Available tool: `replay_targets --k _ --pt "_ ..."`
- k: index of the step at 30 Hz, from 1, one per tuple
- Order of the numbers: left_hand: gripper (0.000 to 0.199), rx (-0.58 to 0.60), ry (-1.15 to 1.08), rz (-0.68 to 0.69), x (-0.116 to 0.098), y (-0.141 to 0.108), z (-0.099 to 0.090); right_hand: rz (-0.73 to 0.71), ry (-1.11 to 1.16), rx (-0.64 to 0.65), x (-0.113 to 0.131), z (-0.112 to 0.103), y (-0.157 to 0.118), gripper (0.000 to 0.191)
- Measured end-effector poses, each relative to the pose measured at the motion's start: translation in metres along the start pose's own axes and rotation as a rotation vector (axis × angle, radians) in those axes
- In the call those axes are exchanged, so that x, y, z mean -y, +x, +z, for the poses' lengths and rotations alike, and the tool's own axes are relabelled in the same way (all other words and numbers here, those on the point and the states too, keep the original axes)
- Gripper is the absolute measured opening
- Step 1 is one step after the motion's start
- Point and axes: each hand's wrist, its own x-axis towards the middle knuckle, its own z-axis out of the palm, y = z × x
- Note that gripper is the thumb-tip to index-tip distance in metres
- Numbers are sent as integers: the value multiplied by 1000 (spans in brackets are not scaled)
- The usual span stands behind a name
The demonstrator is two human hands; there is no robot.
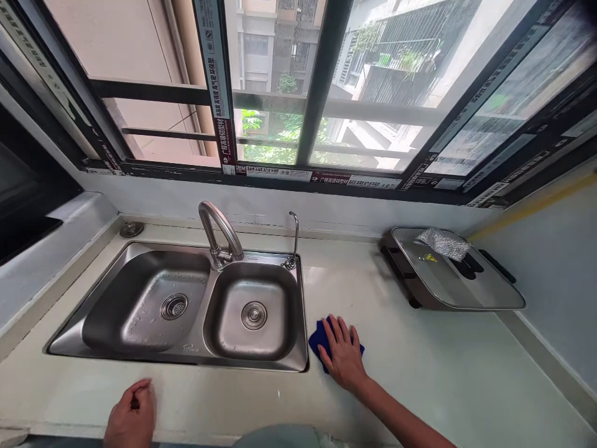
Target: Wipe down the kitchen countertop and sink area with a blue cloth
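At the near edge of the table (233, 398), a patch of pale green clothing (280, 437) shows at the middle. To its left, the left hand (130, 415) rests at the table's edge, just on the near side of the sink (186, 358). Its fingers curl toward the thumb around a dark gap; whether this grip is fully closed or has anything in it, I cannot tell. On the right, the right hand (344, 356) lies flat, its grip open and fingers spread, pressing on a dark blue cloth (319, 339). The cloth lies on the table just right of the sink, partly hidden under the palm and fingers.

Farther in, the sink has a larger left bowl (140, 326) with water drops and a smaller right bowl (282, 336), each with a round drain. A curved tap (226, 228) stands behind them near the middle, and a thin tap (296, 235) at the far right corner. A round metal cap (131, 229) sits beyond the far left corner. Far right stands a wide electric pan (452, 286), a piece of bubble wrap (443, 243) on its lid. Farthest back, dark window frames (317, 93) carry printed tape; buildings and greenery show outside.
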Motion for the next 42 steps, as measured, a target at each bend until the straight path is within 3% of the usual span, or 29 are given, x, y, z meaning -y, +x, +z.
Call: replay_targets --k 15,19,23,27,31,36,42 --pt "29 22 114 -122 1 6 1 278 25 36 -22 28 256 64" --pt "27 2 145 -140 1 8 2 361 31 9 -25 39 306 65" --pt "25 -9 158 -149 3 8 3 467 34 -3 -21 45 333 64" --pt "25 -18 140 -127 1 7 2 428 50 -2 -21 43 328 63" --pt "26 12 127 -124 -4 6 -1 310 60 18 -22 34 298 61" --pt "27 -6 120 -120 -7 5 -4 128 48 47 -9 18 234 59" --pt "26 35 21 -50 2 7 -1 -25 33 84 18 -1 137 56"
